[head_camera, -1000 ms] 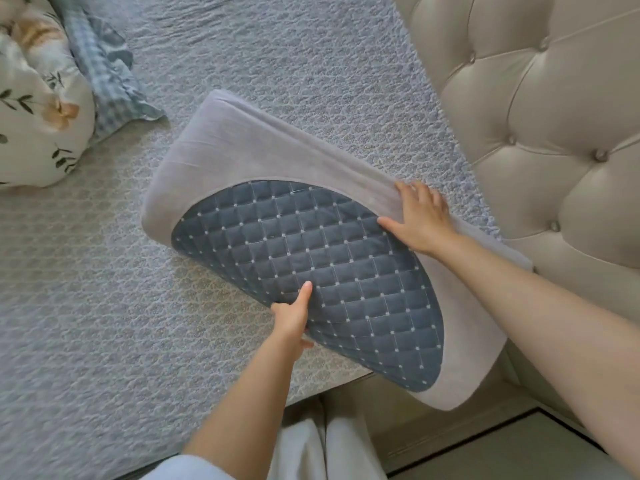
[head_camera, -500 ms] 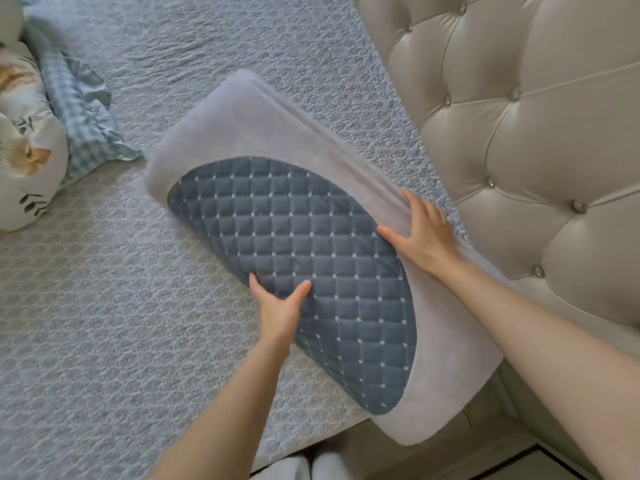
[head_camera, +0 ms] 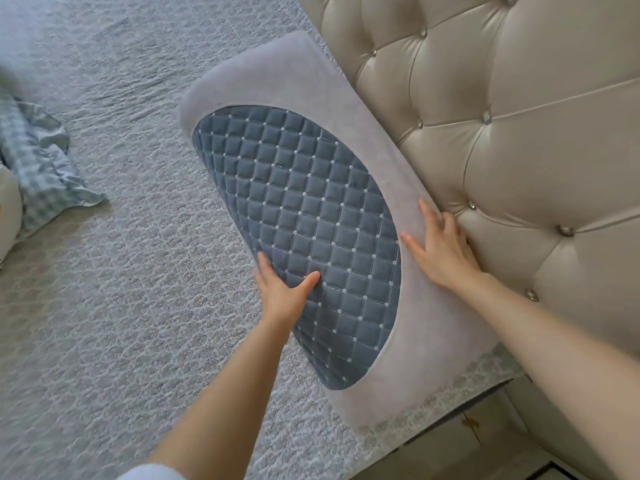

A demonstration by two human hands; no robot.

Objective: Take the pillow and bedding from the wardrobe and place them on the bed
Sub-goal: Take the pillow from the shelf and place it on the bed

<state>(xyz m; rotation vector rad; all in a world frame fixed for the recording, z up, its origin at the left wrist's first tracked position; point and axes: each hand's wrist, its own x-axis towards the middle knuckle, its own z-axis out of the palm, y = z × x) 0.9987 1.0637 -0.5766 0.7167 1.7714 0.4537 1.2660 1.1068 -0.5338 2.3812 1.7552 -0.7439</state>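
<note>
The pillow (head_camera: 277, 81) is grey with a dark blue quilted oval panel. It lies tilted across the bed (head_camera: 121, 306), its long far edge against the headboard. My left hand (head_camera: 282, 292) holds the near edge, thumb on the quilted panel and fingers on the rim. My right hand (head_camera: 441, 249) lies on the grey border at the far edge, fingers spread toward the headboard and thumb on top. A bundle of blue checked bedding (head_camera: 45, 174) lies on the bed at the far left, mostly cut off by the frame.
The tufted beige headboard (head_camera: 519, 150) fills the right side and rises right behind the pillow. The bed's patterned grey cover ends at the corner bottom right, where a strip of floor (head_camera: 460, 441) shows.
The pillow has moved up and right, from hanging over the bed's corner to lying against the headboard. Both hands travelled with it; the left thumb stays on the quilted panel.
</note>
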